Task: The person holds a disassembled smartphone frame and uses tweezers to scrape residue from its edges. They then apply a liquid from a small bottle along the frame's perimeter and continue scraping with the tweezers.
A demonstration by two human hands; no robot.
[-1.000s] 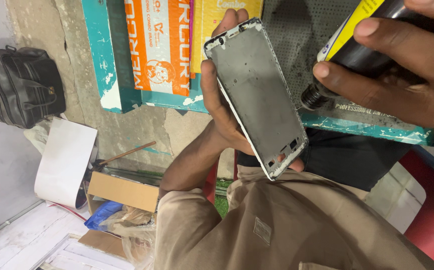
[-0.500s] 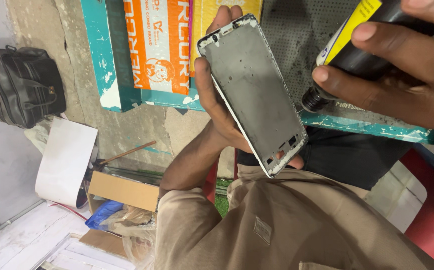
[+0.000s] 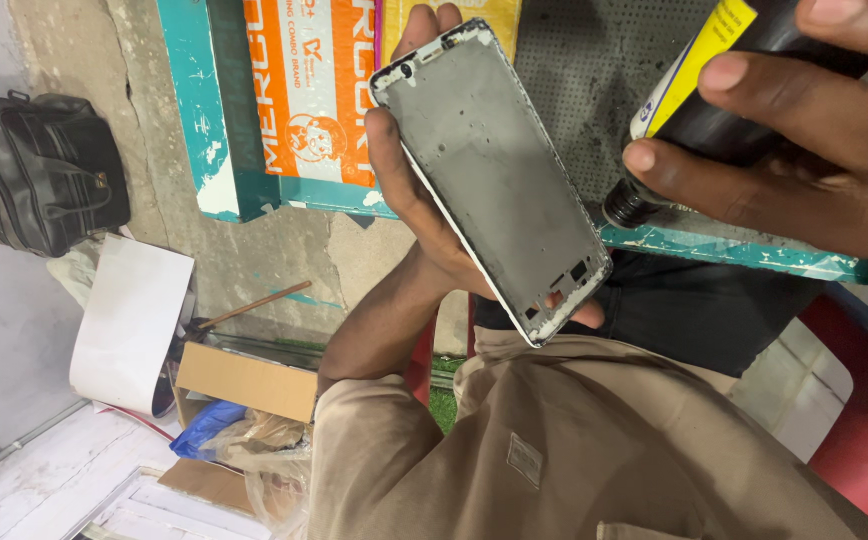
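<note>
Phone frame point(image 3: 494, 180) sits cradled in the left hand point(image 3: 419, 215), so I'd keep it steady while the right hand point(image 3: 804, 150), gripping the glue tube point(image 3: 699, 100), brings the nozzle close.

I see an orange and white sign point(image 3: 311, 95) on the teal frame, yellow label point(image 3: 692, 65) on the black tube, brown cardboard box point(image 3: 246, 380) low left.

Grey phone frame point(image 3: 494, 170), black-yellow tube point(image 3: 714, 90)
</note>
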